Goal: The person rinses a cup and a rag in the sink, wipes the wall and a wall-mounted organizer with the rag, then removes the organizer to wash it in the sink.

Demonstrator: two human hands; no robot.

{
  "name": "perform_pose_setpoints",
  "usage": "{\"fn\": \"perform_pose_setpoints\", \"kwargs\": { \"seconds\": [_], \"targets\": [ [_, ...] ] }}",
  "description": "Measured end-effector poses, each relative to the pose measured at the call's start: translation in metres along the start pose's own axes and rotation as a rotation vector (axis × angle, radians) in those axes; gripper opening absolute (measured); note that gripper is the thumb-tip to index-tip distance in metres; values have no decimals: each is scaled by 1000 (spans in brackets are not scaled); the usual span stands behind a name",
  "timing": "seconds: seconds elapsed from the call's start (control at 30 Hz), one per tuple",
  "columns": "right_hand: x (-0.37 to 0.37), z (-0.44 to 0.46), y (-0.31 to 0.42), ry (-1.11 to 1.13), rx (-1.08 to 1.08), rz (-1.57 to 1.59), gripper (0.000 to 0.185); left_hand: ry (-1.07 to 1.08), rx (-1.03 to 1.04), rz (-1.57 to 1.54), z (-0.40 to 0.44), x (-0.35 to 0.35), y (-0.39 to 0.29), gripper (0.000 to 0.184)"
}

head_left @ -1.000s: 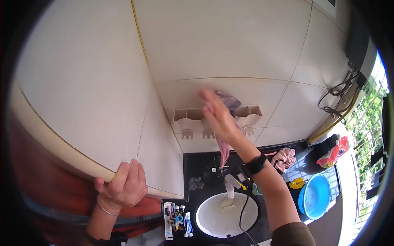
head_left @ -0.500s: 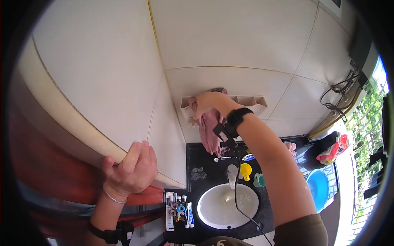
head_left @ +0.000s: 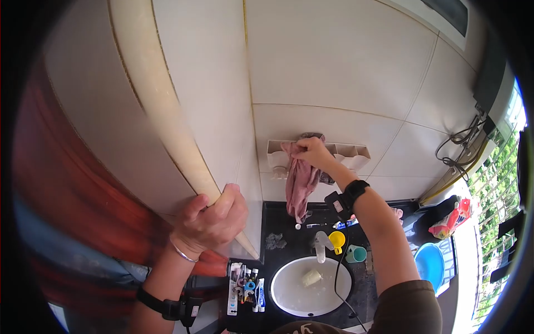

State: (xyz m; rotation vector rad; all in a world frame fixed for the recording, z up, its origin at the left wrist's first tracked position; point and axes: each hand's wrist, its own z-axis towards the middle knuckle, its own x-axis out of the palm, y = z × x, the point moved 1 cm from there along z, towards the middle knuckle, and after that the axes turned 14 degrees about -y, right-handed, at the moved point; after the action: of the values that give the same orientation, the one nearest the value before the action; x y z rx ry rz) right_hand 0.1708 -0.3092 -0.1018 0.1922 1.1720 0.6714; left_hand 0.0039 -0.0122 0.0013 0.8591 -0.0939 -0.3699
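My right hand (head_left: 313, 152) pinches the top of a pink cloth (head_left: 302, 186), which hangs down in front of a white wall rack (head_left: 355, 156). A darker grey-brown cloth (head_left: 317, 137) shows behind my fingers, partly hidden. My left hand (head_left: 216, 218) is closed around the cream edge of a wall (head_left: 192, 161), with the thumb on one side and the fingers on the other. Black bands with small boxes sit on both wrists.
Below is a white sink (head_left: 283, 298) with a pale block (head_left: 311, 278) inside. A yellow cup (head_left: 336, 240), a green cup (head_left: 356, 254), toothpaste and toothbrushes lie about the black counter (head_left: 278, 225). At right are a blue basin (head_left: 429, 263) and a red-white bag (head_left: 453, 218). A cable crosses the sink.
My right hand has shifted from spreading over the pink cloth to pinching its upper end. The view has turned, so the rack and wall edge appear farther right. My left hand still grips the edge.
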Motion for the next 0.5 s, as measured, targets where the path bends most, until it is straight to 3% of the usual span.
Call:
{"fn": "perform_pose_setpoints", "kwargs": {
  "seconds": [0.07,0.1,0.13,0.2,0.27,0.4,0.5],
  "targets": [
    [4,-4,-4,-305,185,805,22,3,-7,1,-2,0,1,15],
    [-3,-2,23,-418,214,996,19,8,0,7,-2,0,0,15],
    [4,7,33,-421,224,998,19,8,6,5,-3,0,0,15],
    [14,27,50,-365,-98,340,18,46,34,-15,-5,-2,-1,16],
    [40,21,60,-230,-518,-123,19,68,70,-34,-5,-2,2,21],
    [55,2,50,-466,-620,-280,19,84,89,-39,-6,-2,2,23],
    [50,-7,43,-451,-445,-384,18,100,91,-41,-5,-5,2,23]
  ]
}}
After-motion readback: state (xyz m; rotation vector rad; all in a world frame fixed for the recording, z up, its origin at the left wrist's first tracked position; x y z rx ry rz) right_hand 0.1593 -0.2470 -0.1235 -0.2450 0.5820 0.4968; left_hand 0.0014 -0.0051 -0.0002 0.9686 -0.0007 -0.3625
